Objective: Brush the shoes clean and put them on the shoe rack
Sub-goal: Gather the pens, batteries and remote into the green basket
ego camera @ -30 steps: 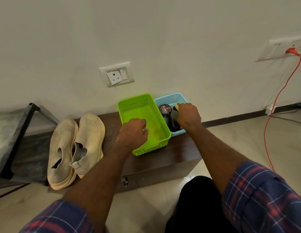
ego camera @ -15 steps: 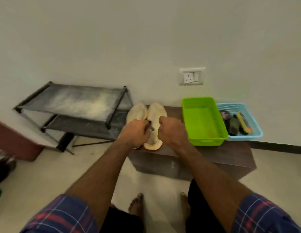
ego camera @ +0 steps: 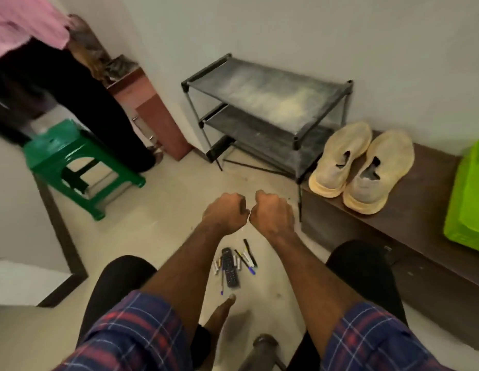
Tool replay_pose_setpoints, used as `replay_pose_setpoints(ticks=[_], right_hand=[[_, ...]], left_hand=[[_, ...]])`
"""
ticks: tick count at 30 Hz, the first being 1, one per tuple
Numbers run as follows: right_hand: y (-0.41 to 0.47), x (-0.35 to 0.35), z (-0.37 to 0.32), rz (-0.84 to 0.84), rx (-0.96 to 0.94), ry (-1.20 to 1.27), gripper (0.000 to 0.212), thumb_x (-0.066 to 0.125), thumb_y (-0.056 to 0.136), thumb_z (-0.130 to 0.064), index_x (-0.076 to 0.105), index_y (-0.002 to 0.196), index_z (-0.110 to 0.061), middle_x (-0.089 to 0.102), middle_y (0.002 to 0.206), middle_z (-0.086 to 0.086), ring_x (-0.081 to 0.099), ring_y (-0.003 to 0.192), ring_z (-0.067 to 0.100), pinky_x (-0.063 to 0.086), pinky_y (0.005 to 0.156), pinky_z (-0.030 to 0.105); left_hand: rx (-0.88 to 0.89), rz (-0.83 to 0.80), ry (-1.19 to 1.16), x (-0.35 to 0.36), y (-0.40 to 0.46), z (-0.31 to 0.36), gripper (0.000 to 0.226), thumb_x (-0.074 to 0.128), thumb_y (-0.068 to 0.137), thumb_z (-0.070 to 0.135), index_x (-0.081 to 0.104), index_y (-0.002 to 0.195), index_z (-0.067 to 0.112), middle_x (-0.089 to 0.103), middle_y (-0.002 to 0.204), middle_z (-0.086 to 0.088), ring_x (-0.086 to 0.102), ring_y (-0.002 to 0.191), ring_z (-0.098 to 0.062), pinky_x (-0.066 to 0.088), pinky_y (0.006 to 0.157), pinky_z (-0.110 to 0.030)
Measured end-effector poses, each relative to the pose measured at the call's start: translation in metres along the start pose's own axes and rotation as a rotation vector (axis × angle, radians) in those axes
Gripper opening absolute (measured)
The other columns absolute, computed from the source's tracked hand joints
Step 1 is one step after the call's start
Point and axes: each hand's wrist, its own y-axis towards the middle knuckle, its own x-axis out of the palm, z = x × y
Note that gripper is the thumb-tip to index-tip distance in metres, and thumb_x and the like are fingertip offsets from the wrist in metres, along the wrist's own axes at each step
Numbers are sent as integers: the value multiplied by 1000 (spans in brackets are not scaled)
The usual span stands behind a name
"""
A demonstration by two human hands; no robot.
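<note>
Two dusty cream shoes, the left shoe [ego camera: 340, 159] and the right shoe [ego camera: 378, 170], stand side by side on a low dark brown bench [ego camera: 420, 220] at the right. The black shoe rack [ego camera: 267, 108], with dusty shelves bare of shoes, stands against the wall just left of them. My left hand [ego camera: 225, 212] and my right hand [ego camera: 273, 214] are curled into fists, knuckles almost touching, over the floor in front of the bench. Nothing shows in either fist. Both hands are clear of the shoes. No brush is in view.
A lime green basket [ego camera: 468, 199] sits on the bench at the right edge. A remote [ego camera: 230, 271] and several pens lie on the floor between my knees. A green stool [ego camera: 72, 162], a brown cabinet [ego camera: 158, 116] and another person [ego camera: 45, 62] are at the left.
The view has swung left and down. My hands have come off the shoes and drawn back over the floor as fists. The shoes stay on the bench.
</note>
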Motion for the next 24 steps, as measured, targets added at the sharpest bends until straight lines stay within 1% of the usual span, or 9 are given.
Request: replay_pose_setpoints(ticks=[3, 7, 9, 12, 15, 17, 20, 22, 24], right_hand=[[-5, 51, -9, -125, 12, -44, 16, 54, 85, -17, 56, 101, -15, 66, 96, 11, 65, 93, 37, 47, 71, 36], [-11, 117, -6, -310, 57, -113, 17, 54, 85, -17, 58, 101, -15, 67, 98, 10, 65, 96, 36, 48, 74, 35], [-11, 145, -3, -370, 77, -140, 17, 54, 85, -18, 59, 102, -15, 68, 99, 11, 66, 97, 36, 49, 77, 36], [-5, 191, -1, -445, 102, -165, 19, 53, 90, -21, 60, 107, -15, 68, 103, 12, 65, 100, 36, 51, 81, 37], [1, 237, 3, -516, 116, -169, 23, 51, 92, -19, 60, 113, -15, 68, 107, 12, 66, 100, 34, 52, 83, 38], [4, 268, 9, -546, 141, -153, 22, 53, 92, -18, 61, 112, -15, 68, 107, 11, 66, 99, 33, 53, 83, 38], [12, 303, 29, -533, 264, -116, 18, 54, 91, -20, 63, 107, -17, 68, 102, 10, 66, 95, 34, 54, 80, 38], [18, 323, 49, -501, 356, -109, 16, 54, 90, -23, 65, 100, -17, 69, 98, 11, 67, 91, 35, 56, 76, 37], [25, 344, 71, -501, 411, -118, 15, 54, 90, -24, 66, 95, -16, 70, 96, 12, 67, 88, 35, 58, 73, 37]], left_hand=[[-120, -38, -48, 29, -5, -43, 17, 61, 86, 39, 66, 86, 23, 69, 93, -7, 66, 86, -32, 57, 73, -38], [-219, -129, -114, 83, 1, -99, 15, 58, 87, 33, 67, 89, 21, 68, 96, -6, 65, 84, -30, 57, 75, -39], [-278, -161, -164, 112, 4, -122, 14, 55, 86, 30, 66, 89, 21, 65, 98, -7, 64, 87, -31, 54, 74, -37], [-373, -208, -262, 159, 12, -158, 15, 51, 81, 30, 63, 84, 22, 66, 97, -9, 64, 87, -34, 53, 71, -37], [-448, -241, -318, 198, 22, -189, 21, 54, 84, 28, 68, 93, 16, 67, 99, -10, 65, 87, -33, 51, 68, -36], [-497, -237, -351, 224, 34, -207, 19, 56, 89, 28, 70, 96, 17, 67, 101, -9, 63, 86, -32, 52, 70, -36], [-551, -236, -357, 260, 50, -224, 20, 55, 92, 26, 69, 101, 16, 66, 101, -8, 59, 81, -27, 50, 68, -35], [-576, -234, -373, 282, 58, -230, 23, 52, 91, 28, 68, 102, 15, 67, 101, -8, 61, 81, -27, 54, 70, -37], [-602, -247, -381, 304, 66, -233, 25, 51, 91, 31, 66, 102, 15, 67, 101, -8, 65, 85, -29, 58, 75, -42]])
